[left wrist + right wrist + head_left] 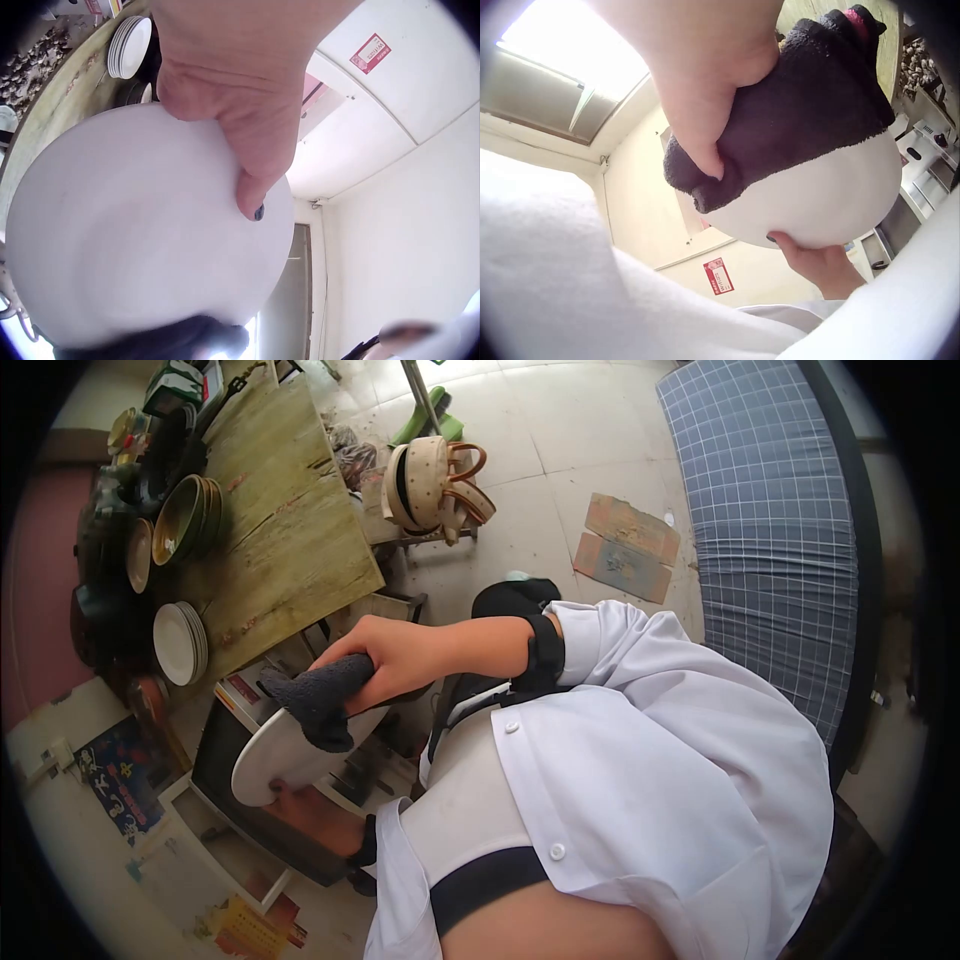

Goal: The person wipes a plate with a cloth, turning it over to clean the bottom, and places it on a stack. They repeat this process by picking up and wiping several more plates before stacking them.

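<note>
A white plate (268, 762) is held tilted in front of the body. My left hand (312, 818) grips its rim, with the thumb (259, 191) lying on the plate's face and the other fingers hidden behind it. Around the opposite edge of the plate my right hand (395, 655) holds a dark grey cloth (325, 700). In the right wrist view the cloth (802, 120) covers a wide strip of the plate (832, 187), and the right thumb (705, 154) presses on it.
To the left stands a worn wooden table (290, 520) bearing a stack of white plates (175, 645) and several nested bowls (180, 525). Beyond it is a beige bag (425, 485). A bed with a blue checked sheet (770, 530) lies to the right, and flattened cardboard (630, 545) on the floor.
</note>
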